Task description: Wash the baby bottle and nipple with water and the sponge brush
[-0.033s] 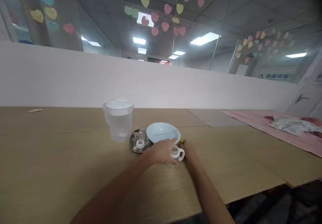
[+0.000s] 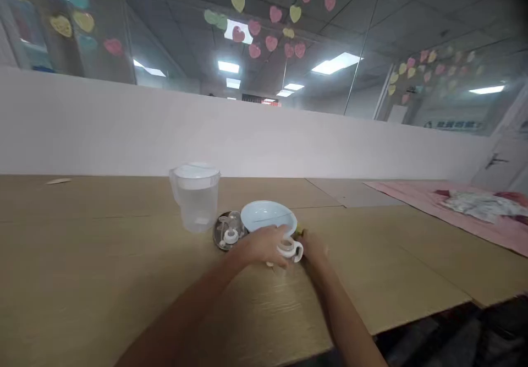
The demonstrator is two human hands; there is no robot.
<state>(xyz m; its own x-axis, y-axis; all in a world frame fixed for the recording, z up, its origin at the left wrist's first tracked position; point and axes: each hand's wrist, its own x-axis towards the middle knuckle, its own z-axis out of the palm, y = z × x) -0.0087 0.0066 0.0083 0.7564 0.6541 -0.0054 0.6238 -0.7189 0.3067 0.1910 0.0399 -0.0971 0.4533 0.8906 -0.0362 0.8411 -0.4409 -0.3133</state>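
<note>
My left hand (image 2: 268,245) is wrapped round a clear bottle with a white ring and handle (image 2: 296,250), just in front of a pale blue bowl (image 2: 264,213). Right of the handle, my right hand (image 2: 311,247) has its fingers closed by something yellow-green (image 2: 300,230); most of that thing is hidden. A round metal dish (image 2: 218,240) left of the bowl holds clear parts and a white ring (image 2: 231,236). Behind the dish at the left stands a clear pitcher (image 2: 198,199) with a white lid.
The brown tabletop (image 2: 103,268) meets a low white wall (image 2: 124,136) with glass above. A pink cloth (image 2: 412,193) with a patterned cloth (image 2: 480,206) on it lies at the right. A small flat piece (image 2: 58,181) lies at the far left.
The white ring and the bottle's opening show a little more beside my left hand, whose fingers have shifted slightly left. Little else differs.
</note>
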